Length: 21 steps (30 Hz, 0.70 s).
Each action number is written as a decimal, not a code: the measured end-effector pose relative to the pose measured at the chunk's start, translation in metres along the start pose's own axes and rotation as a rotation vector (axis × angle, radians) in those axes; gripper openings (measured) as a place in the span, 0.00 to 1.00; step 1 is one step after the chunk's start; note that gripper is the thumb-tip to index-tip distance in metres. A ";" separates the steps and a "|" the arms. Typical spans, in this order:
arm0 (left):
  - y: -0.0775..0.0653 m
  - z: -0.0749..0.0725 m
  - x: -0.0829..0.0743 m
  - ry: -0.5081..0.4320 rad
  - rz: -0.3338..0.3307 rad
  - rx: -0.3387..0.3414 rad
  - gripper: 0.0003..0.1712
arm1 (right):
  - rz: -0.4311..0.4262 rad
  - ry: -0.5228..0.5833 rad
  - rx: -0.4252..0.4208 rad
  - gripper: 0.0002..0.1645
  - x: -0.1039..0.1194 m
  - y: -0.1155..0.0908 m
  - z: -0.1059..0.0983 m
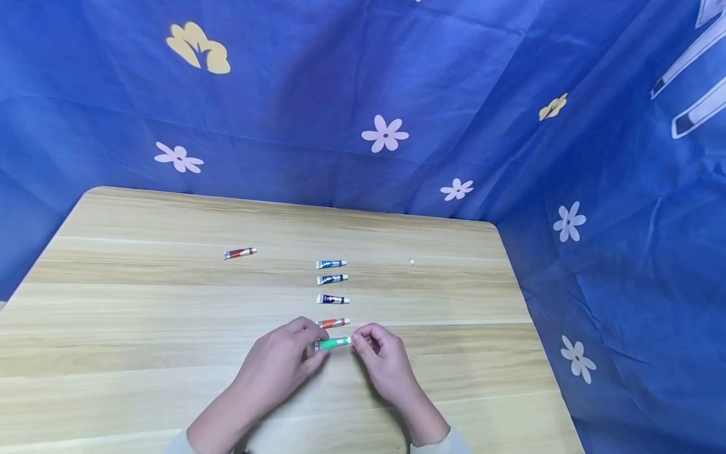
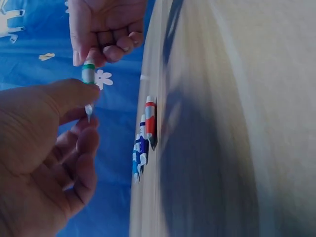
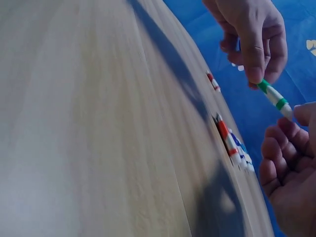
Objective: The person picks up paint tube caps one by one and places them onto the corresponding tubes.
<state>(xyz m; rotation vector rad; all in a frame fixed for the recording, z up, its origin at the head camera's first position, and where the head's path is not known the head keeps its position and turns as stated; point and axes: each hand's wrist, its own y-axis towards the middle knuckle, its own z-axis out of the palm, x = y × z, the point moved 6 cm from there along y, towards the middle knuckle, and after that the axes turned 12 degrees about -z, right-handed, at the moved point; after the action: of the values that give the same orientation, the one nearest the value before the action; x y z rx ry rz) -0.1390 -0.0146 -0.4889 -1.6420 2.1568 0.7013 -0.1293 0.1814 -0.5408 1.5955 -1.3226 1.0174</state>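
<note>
A small green paint tube (image 1: 334,343) is held above the table between both hands. My left hand (image 1: 283,359) pinches its flat tail end between thumb and fingers. At the other end, the thumb and forefinger of my right hand (image 1: 386,362) pinch the white cap (image 3: 287,112). In the left wrist view the tube stands nearly upright, partly hidden by the left thumb. Just beyond the hands lies an orange-red paint tube (image 2: 150,116), its tail end partly covered by my left hand in the head view.
On the wooden table (image 1: 142,353), a purple tube (image 1: 333,299), a dark blue tube (image 1: 332,279) and a blue tube (image 1: 331,265) lie in a column. A dark red tube (image 1: 240,253) lies further left. A tiny white piece (image 1: 412,261) lies right. Blue curtains (image 1: 295,94) hang behind.
</note>
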 end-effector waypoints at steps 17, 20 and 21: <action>0.014 0.041 0.026 -0.002 -0.209 0.253 0.11 | -0.011 -0.054 -0.122 0.11 -0.011 0.005 -0.034; 0.015 0.042 0.028 0.005 -0.218 0.257 0.11 | -0.010 -0.055 -0.123 0.11 -0.013 0.005 -0.035; 0.015 0.043 0.028 0.007 -0.220 0.257 0.11 | -0.009 -0.055 -0.123 0.11 -0.013 0.005 -0.036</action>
<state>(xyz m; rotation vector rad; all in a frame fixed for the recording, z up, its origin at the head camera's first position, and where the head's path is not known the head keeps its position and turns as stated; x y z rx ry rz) -0.1623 -0.0094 -0.5365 -1.7061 1.9369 0.3394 -0.1387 0.2185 -0.5400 1.5448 -1.3861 0.8751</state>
